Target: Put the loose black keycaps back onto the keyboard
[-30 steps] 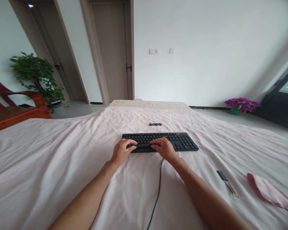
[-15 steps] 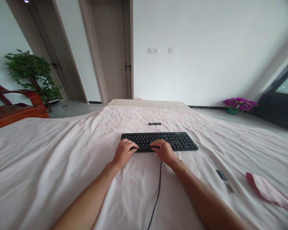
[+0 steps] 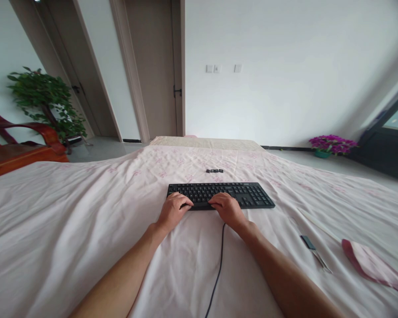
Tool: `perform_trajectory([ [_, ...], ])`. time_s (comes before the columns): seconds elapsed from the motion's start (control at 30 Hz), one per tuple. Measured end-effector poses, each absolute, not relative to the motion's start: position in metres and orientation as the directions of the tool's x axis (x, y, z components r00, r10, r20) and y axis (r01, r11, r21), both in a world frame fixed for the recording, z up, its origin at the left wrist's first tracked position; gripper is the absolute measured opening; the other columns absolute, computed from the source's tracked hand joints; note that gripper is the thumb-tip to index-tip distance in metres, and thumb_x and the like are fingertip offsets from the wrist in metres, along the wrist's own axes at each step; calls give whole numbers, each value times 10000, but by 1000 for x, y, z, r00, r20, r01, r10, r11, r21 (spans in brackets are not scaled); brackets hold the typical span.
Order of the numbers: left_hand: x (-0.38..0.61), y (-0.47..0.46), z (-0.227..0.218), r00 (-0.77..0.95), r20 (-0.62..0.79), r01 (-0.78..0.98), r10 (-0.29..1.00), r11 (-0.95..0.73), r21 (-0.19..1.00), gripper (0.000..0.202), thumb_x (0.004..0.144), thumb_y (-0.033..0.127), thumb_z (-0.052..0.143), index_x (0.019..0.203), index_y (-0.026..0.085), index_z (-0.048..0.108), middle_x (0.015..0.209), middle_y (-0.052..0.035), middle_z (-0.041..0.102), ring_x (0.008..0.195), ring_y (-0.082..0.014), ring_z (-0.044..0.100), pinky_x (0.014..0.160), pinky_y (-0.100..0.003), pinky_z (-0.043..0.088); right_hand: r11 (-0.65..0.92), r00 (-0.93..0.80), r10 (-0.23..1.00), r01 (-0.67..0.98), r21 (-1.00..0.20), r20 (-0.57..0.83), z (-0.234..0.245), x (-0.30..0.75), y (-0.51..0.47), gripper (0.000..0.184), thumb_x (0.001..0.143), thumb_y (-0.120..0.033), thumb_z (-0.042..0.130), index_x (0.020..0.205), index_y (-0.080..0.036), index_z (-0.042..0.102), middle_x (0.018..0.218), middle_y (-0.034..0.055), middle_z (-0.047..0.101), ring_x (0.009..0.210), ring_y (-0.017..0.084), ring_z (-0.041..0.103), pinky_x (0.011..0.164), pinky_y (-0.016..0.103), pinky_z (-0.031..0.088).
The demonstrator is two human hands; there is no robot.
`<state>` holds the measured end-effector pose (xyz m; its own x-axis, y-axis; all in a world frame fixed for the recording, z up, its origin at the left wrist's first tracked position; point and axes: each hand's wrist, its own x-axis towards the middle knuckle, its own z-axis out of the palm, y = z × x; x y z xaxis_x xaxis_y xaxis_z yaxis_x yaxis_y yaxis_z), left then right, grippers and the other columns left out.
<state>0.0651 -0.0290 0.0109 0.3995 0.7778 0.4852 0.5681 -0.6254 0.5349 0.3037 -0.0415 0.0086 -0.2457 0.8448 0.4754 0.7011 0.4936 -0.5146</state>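
Note:
A black keyboard (image 3: pixel 248 194) lies on a pale pink sheet (image 3: pixel 69 221) in front of me, its black cable (image 3: pixel 217 269) running back toward me. My left hand (image 3: pixel 172 212) and my right hand (image 3: pixel 227 208) sit side by side on the keyboard's near edge. Both have their fingers curled down onto the front row of keys around the space bar. Three small black keycaps (image 3: pixel 214 171) lie in a row on the sheet just beyond the keyboard.
A small dark-handled metal tool (image 3: pixel 313 251) and a folded pink cloth (image 3: pixel 371 265) lie on the sheet to the right. A red wooden chair (image 3: pixel 20 150) and a green plant (image 3: pixel 43 97) stand far left; purple flowers (image 3: pixel 331 145) sit on the floor at right.
Both hands have drawn slightly closer together and lower on the keyboard's front edge. The long bar seen between them a second ago is now covered by the fingers.

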Motion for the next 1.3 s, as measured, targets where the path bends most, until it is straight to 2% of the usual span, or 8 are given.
perform_trajectory([
  [0.23, 65, -30, 11, 430, 497, 574, 753, -654, 493, 68, 778, 207, 647, 804, 243, 698, 840, -20, 700, 842, -189, 575, 911, -374, 376, 522, -294, 821, 734, -435, 489, 11, 305, -45, 196, 843, -183, 551, 896, -255, 726, 939, 43, 681, 885, 184, 587, 818, 310, 453],
  [0.67, 64, -35, 12, 391, 500, 645, 773, -617, 450, 75, 773, 214, 649, 808, 256, 700, 825, -18, 694, 856, -201, 566, 847, -357, 386, 551, -349, 794, 761, -344, 498, 12, 303, -51, 223, 883, -205, 512, 937, -271, 717, 954, 36, 680, 887, 181, 583, 815, 291, 446],
  [1.07, 67, -33, 9, 338, 495, 647, 801, -579, 495, 70, 775, 226, 647, 811, 251, 701, 855, -24, 689, 874, -201, 572, 848, -346, 379, 513, -306, 813, 780, -358, 496, 8, 305, -47, 218, 879, -200, 516, 926, -264, 718, 957, 33, 676, 878, 171, 592, 810, 279, 450],
  [1.3, 68, -37, 12, 337, 501, 728, 797, -558, 398, 108, 779, 240, 653, 870, 265, 705, 863, -24, 671, 865, -198, 559, 829, -348, 375, 545, -331, 786, 770, -332, 521, 9, 305, -46, 197, 872, -175, 538, 920, -250, 713, 943, 30, 671, 872, 156, 590, 797, 266, 453],
])
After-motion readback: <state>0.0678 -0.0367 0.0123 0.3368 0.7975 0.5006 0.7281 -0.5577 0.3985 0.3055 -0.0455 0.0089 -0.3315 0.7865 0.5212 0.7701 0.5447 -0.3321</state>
